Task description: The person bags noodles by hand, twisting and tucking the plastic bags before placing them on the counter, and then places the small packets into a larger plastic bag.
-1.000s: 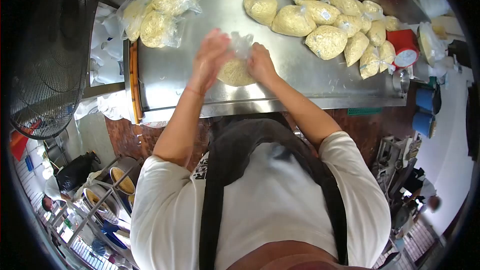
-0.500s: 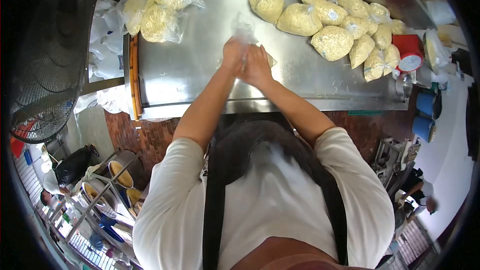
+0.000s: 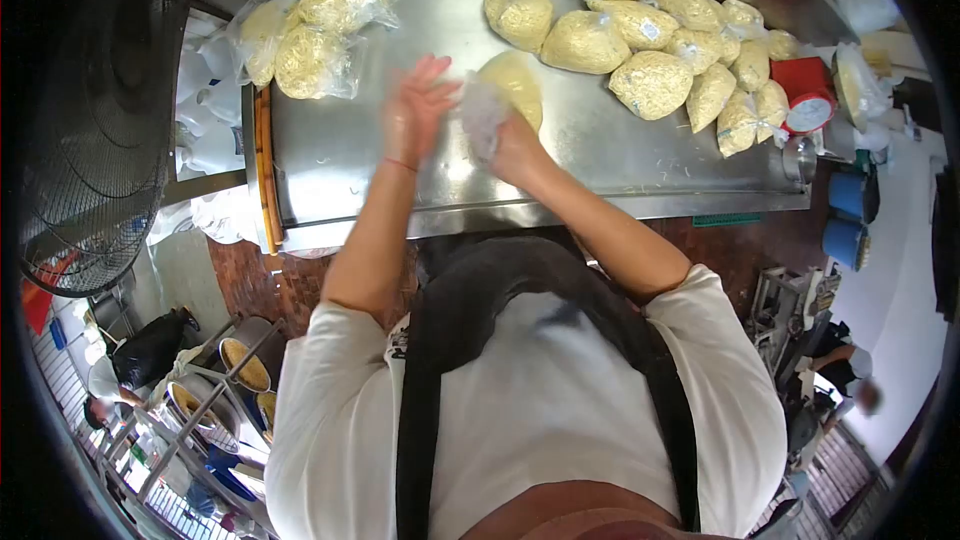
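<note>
"Steel table [image 3: 340, 155], piled bags [image 3: 690, 48] toward its right. Why there?"

"Likely to keep them out of the hands' way."

"And the held bag [image 3: 522, 85]?"

"Around the table's middle. The right hand [image 3: 518, 152] seems to grip its loose plastic, probably for purchase; the left hand [image 3: 412, 112] has fingers spread, holding nothing."
</note>
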`<state>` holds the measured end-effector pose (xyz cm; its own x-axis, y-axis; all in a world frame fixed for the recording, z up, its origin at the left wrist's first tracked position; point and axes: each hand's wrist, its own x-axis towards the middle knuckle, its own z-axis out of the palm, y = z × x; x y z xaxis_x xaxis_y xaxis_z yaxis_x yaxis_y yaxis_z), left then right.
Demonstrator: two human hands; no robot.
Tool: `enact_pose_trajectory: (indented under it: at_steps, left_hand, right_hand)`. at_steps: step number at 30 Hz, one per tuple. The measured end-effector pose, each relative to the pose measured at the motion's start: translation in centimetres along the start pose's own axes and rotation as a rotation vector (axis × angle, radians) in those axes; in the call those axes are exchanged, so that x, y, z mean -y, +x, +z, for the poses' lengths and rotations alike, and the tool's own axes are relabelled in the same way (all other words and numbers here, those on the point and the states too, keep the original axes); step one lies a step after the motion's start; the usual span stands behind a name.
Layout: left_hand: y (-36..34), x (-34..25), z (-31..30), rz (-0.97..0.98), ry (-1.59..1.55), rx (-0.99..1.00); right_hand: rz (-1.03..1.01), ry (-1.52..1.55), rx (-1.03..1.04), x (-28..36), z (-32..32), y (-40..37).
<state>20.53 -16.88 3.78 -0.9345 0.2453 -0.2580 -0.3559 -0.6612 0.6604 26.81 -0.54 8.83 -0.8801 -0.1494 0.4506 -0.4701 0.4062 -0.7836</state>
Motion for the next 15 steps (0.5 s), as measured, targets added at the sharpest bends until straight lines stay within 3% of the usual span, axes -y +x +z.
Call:
enact_pose_trajectory:
  at_steps: [3, 4, 7, 10, 13, 14, 15]
  left_hand:
    - [-3.6, -3.2, 6.4, -0.326, 0.224, -0.030]
    - [-5.3, -1.8, 8.1, -0.301, 0.164, 0.051]
    - [-3.4, 0.3, 10.2, -0.480, -0.379, 0.178]
    - [-4.7, 2.8, 7.7, -0.212, 0.191, 0.263]
    - [-5.8, 1.6, 5.8, -0.159, 0.953, 0.301]
    - [-6.3, 0.4, 6.3, -0.202, 1.216, 0.308]
    - [-6.1, 0.1, 5.8, -0.053, 1.383, 0.364]
  right_hand:
    - [0.095, -0.583, 0.174, 5.9, -4.8, 4.2]
    - [0.045, -0.595, 0.212, 5.1, -4.9, 3.8]
    - [-0.006, -0.367, 0.192, 2.4, -5.0, -0.7]
    - [0.971, 0.680, 0.251, 0.0, -9.4, -3.4]
    - [1.057, 0.796, 0.257, -1.6, -8.5, -2.4]
    - [0.991, 0.625, 0.302, -2.4, -7.0, -1.8]
    - [0.823, 0.423, 0.256, -3.1, -5.2, -1.6]
